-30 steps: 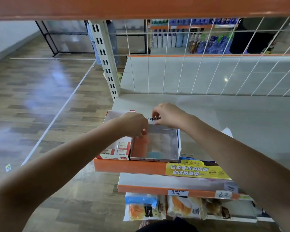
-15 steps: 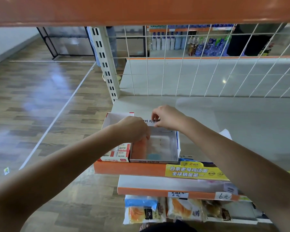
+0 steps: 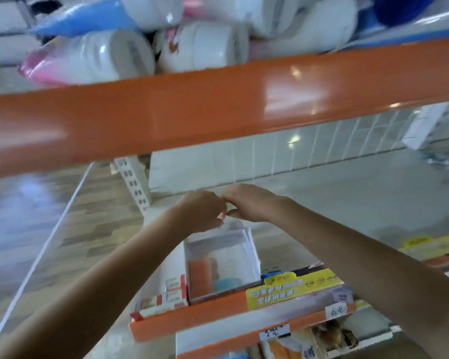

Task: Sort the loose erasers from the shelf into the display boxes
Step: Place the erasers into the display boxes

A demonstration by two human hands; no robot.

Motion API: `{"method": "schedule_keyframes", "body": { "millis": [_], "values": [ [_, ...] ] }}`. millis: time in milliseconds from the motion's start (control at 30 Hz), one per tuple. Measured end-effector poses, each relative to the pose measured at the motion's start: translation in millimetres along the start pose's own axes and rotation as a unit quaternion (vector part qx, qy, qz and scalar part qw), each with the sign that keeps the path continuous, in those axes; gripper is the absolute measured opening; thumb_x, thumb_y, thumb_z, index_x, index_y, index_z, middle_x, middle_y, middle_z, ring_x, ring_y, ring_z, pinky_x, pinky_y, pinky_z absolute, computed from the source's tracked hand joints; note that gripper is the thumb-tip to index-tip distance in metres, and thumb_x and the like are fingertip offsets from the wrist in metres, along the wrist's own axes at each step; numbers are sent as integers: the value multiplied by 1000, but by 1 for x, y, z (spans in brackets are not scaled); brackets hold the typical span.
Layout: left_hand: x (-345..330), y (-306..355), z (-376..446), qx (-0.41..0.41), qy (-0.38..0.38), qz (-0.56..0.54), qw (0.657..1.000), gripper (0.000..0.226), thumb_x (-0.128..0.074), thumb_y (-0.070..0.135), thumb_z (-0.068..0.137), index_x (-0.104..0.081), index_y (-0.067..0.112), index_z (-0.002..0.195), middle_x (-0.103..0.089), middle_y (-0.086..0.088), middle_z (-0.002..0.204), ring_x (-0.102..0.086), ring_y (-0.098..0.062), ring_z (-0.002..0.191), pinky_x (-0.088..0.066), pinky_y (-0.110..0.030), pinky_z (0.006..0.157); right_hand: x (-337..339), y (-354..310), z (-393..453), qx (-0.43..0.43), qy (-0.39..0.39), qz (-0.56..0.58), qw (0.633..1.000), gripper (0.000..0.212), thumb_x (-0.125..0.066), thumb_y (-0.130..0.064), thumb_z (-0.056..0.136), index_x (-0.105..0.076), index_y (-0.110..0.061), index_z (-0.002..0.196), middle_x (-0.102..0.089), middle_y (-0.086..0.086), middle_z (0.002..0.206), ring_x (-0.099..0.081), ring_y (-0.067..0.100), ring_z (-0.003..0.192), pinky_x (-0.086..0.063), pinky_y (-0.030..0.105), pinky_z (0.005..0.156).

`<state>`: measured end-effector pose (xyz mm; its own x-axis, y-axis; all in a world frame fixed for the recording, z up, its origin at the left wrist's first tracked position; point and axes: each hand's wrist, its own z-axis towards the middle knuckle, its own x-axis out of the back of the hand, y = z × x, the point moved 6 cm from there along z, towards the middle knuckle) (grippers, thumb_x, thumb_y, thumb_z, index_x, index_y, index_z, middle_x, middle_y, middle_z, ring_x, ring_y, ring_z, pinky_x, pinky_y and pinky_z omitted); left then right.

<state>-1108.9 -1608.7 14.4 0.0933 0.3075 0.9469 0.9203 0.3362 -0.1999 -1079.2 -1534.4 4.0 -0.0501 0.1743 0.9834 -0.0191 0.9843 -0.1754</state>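
Tilted upward since half a second ago, the view now takes in the upper shelf's orange edge (image 3: 218,107) and the wrapped paper rolls (image 3: 109,55) stacked above it, while both hands have lifted off the box's back flap and drawn together. Blur softens the whole frame. A person's left hand (image 3: 201,212) and right hand (image 3: 249,203) meet knuckle to knuckle above the far end of the open display box (image 3: 223,263), fingers curled inward; whether they pinch anything between them cannot be told. Below the hands, the grey-walled box sits at the front of the pale shelf (image 3: 347,208), just behind its orange lip, with an orange eraser (image 3: 200,275) lying along its left wall and a light blue eraser (image 3: 227,283) near the front wall. Touching the box's left side stands a second display box (image 3: 166,294), white and red, with packaged erasers stacked at its front. A yellow price strip (image 3: 293,288) runs along the lip to the right, above snack packets (image 3: 309,340) on the lower shelf.
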Motion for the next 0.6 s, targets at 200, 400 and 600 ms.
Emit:
{"method": "schedule_keyframes", "body": {
  "millis": [200,400,600],
  "values": [
    [48,56,77,-16,46,34,998,32,-44,42,95,-59,25,117,-59,1,121,-54,-19,115,-46,-32,93,40,99,-83,-177,46,-63,981,38,-54,-27,92,-52,-14,128,-52,8,128,-47,26,119,-38,31,94],
    [95,189,142,-89,108,22,990,38,-43,45,94,-55,26,124,-57,1,124,-50,-21,118,-40,-33,95,56,204,-210,-338,53,-47,938,43,-58,-27,89,-51,-14,129,-49,8,132,-46,28,121,-40,36,99],
    [137,343,200,-168,140,-9,976,41,-44,45,94,-51,26,129,-54,-1,128,-48,-23,120,-39,-35,96,49,308,-351,-449,25,-25,893,50,-53,-22,91,-38,-12,138,-43,13,138,-42,29,127,-36,36,100]
  ]
}}
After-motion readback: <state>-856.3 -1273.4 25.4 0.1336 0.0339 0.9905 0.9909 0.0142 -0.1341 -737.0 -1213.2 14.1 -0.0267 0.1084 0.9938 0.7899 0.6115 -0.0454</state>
